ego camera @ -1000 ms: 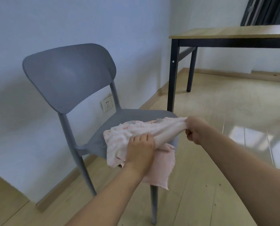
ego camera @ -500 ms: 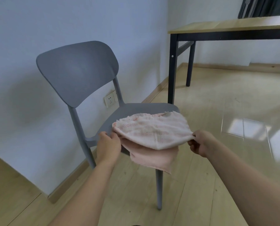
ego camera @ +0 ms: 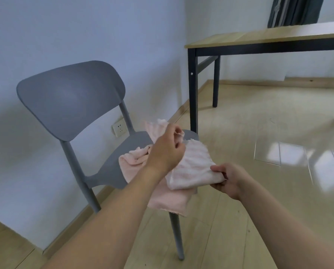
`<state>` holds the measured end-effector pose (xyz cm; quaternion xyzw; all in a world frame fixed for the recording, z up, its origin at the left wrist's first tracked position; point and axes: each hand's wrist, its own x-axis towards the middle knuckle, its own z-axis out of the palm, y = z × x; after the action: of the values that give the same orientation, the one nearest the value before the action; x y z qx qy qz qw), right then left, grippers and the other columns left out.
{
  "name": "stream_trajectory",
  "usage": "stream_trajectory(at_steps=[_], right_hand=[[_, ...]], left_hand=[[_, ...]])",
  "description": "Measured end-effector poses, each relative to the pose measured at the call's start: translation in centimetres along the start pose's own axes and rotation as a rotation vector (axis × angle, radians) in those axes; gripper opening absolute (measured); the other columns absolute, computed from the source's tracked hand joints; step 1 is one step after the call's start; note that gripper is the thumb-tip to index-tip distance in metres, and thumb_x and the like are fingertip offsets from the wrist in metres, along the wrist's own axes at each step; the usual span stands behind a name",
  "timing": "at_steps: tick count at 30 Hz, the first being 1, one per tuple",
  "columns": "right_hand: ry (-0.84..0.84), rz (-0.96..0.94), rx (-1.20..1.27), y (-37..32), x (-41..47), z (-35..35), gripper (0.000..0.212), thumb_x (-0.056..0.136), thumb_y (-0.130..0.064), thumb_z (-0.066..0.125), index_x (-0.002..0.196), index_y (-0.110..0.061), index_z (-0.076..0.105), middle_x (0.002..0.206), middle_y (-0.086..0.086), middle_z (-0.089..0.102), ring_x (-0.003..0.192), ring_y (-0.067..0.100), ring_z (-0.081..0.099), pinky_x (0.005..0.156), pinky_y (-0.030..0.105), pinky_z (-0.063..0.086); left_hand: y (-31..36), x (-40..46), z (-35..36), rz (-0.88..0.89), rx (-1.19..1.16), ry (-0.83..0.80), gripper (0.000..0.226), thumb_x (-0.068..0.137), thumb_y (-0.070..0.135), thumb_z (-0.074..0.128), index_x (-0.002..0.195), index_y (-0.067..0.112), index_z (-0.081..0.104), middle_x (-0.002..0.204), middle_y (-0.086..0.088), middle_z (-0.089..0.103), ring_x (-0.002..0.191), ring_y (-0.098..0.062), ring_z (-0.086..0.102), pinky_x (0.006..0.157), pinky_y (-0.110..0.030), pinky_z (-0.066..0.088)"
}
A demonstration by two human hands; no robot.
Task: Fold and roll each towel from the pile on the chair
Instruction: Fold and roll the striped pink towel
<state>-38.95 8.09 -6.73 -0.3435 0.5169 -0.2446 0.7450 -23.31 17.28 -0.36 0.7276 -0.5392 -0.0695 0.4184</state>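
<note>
Here the striped pink towel (ego camera: 191, 167) hangs just right of frame centre, stretched between both hands over the grey chair (ego camera: 71, 98), likely for folding; the left hand (ego camera: 167, 150) pinches its far corner with curled fingers (ego camera: 178, 133); the right hand (ego camera: 227, 178) clamps the near corner; a plain pink towel (ego camera: 135, 158) lies on the seat beneath.

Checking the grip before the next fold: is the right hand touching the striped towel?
Touching. The head view shows the right hand pinching the striped towel's near corner, cloth tucked between thumb and fingers.
</note>
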Motion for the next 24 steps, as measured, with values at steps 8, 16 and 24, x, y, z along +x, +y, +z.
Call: stream_trajectory(at_steps=[8, 16, 24], right_hand=[[-0.106, 0.064, -0.052, 0.6, 1.2, -1.1, 0.040, 0.093, -0.040, 0.055, 0.117, -0.009, 0.061, 0.099, 0.011, 0.071, 0.078, 0.026, 0.069, 0.053, 0.029, 0.055], [-0.119, -0.151, -0.312, 0.4, 1.7, -0.9, 0.026, 0.094, -0.005, 0.045, 0.113, -0.012, 0.061, 0.107, 0.008, 0.068, 0.090, 0.022, 0.065, 0.073, 0.033, 0.055], [-0.086, -0.354, -0.324, -3.6, 0.2, 0.3, 0.016, 0.094, -0.007, 0.047, 0.095, -0.002, 0.062, 0.110, 0.024, 0.065, 0.105, 0.039, 0.062, 0.088, 0.042, 0.051]], left_hand=[[-1.9, 5.7, 4.4, -0.199, 0.058, -0.461, 0.020, 0.096, 0.013, 0.043, 0.106, 0.021, 0.058, 0.103, -0.001, 0.064, 0.090, -0.015, 0.059, 0.082, -0.029, 0.051], [-2.6, 12.6, 8.0, -0.194, 0.377, -0.574, 0.038, 0.092, 0.013, 0.044, 0.130, 0.016, 0.051, 0.128, -0.006, 0.053, 0.116, -0.024, 0.050, 0.089, -0.033, 0.043], [-5.1, 14.5, 7.9, -0.107, 0.554, -0.624, 0.019, 0.091, 0.015, 0.043, 0.072, 0.016, 0.046, 0.073, -0.001, 0.044, 0.067, -0.017, 0.040, 0.060, -0.028, 0.032]])
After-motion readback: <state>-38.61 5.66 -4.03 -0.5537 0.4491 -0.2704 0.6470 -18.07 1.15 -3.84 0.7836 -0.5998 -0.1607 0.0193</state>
